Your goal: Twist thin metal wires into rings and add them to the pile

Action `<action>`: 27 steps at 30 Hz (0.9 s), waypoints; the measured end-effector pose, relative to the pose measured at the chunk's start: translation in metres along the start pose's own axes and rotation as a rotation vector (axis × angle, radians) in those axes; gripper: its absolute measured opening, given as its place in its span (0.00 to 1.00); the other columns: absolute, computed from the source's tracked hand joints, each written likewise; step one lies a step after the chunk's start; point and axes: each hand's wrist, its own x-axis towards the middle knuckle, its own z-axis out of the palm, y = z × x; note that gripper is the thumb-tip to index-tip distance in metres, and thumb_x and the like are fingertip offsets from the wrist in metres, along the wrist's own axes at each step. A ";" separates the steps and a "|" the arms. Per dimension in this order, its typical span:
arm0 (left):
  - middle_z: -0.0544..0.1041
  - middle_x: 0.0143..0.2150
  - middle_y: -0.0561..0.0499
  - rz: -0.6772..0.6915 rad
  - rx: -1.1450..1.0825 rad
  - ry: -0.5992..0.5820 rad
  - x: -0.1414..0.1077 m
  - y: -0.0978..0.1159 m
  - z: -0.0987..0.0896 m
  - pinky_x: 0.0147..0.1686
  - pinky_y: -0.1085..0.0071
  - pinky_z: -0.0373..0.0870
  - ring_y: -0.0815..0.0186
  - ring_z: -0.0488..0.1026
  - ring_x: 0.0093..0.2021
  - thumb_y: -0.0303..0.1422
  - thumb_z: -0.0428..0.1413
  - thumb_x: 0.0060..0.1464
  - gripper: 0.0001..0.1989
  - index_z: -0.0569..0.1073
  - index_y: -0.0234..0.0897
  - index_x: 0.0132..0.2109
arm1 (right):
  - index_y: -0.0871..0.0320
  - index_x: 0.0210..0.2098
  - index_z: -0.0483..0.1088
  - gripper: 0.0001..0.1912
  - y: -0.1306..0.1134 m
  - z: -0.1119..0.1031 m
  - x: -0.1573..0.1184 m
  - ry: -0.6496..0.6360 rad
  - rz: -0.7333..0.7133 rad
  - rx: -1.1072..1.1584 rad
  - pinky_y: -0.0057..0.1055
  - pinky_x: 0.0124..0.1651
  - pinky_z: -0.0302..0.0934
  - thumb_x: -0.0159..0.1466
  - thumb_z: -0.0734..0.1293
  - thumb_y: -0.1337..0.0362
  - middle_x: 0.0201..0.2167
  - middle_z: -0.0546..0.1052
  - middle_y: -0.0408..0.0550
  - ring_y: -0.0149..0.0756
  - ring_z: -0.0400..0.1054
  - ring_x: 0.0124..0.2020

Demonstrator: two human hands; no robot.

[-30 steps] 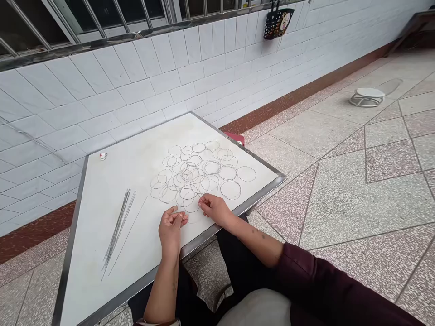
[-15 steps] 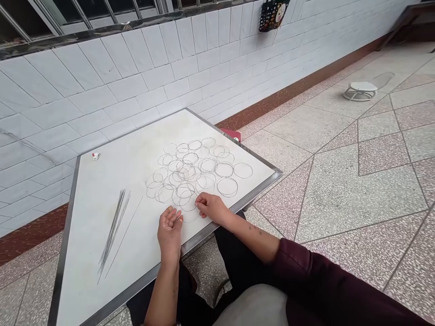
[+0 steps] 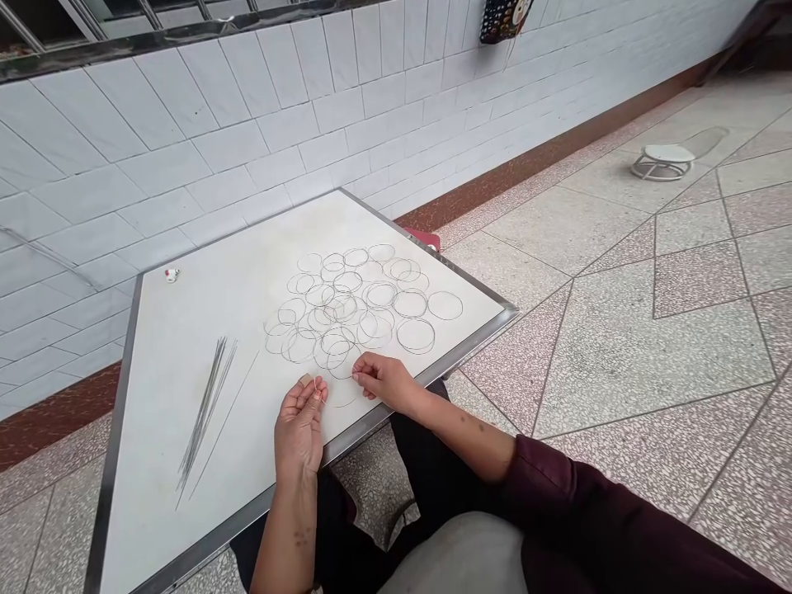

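My left hand (image 3: 302, 417) is closed in a pinch at the near edge of the table, with a thin pale wire end showing at its fingertips. My right hand (image 3: 384, 382) pinches at the near side of the rings, its fingertips pressed together. A faint curved wire (image 3: 345, 405) arcs between the two hands; its ends are hidden in the fingers. Beyond them many thin wire rings (image 3: 414, 336) lie flat and overlapping on the white tabletop (image 3: 204, 305). To the left rests a bundle of straight wires (image 3: 207, 408), with one single wire (image 3: 223, 425) beside it.
A metal edge (image 3: 365, 425) frames the tabletop. Near the far left corner sits a small white and red object (image 3: 172, 275). A white tiled wall (image 3: 247, 140) stands behind the table, with a patterned bag (image 3: 504, 21) hanging on it. On the floor is a low stool (image 3: 663, 161).
My left hand has moved slightly left and turned, its fingers drawn together, and a wire end now shows there. My right hand stays nearly in place. The view has shifted a little.
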 end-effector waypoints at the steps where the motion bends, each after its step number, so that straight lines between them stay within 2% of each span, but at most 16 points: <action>1: 0.81 0.44 0.43 -0.010 -0.010 -0.003 -0.001 0.001 0.000 0.59 0.62 0.69 0.63 0.79 0.49 0.17 0.62 0.50 0.14 0.78 0.34 0.44 | 0.56 0.33 0.69 0.01 0.000 0.000 -0.001 -0.004 -0.001 -0.005 0.25 0.28 0.67 0.63 0.66 0.67 0.24 0.71 0.38 0.27 0.68 0.22; 6: 0.82 0.43 0.43 -0.023 -0.043 0.000 -0.005 0.004 0.001 0.58 0.64 0.71 0.65 0.80 0.46 0.16 0.60 0.51 0.14 0.78 0.33 0.43 | 0.56 0.33 0.69 0.01 -0.001 0.001 -0.005 -0.018 -0.026 -0.037 0.24 0.28 0.65 0.63 0.66 0.68 0.24 0.71 0.38 0.27 0.67 0.22; 13: 0.81 0.39 0.46 0.009 -0.053 0.030 -0.006 0.004 0.002 0.56 0.62 0.72 0.65 0.80 0.43 0.16 0.61 0.49 0.13 0.78 0.33 0.41 | 0.56 0.33 0.68 0.02 0.001 0.001 -0.005 -0.046 -0.080 -0.077 0.23 0.27 0.63 0.63 0.66 0.69 0.23 0.69 0.37 0.26 0.66 0.22; 27: 0.81 0.38 0.47 0.153 0.061 0.085 -0.011 0.002 0.004 0.55 0.55 0.72 0.64 0.79 0.41 0.26 0.67 0.45 0.15 0.78 0.35 0.43 | 0.56 0.34 0.69 0.01 0.005 0.001 -0.010 -0.056 -0.163 -0.181 0.23 0.28 0.59 0.63 0.66 0.68 0.24 0.70 0.37 0.26 0.65 0.23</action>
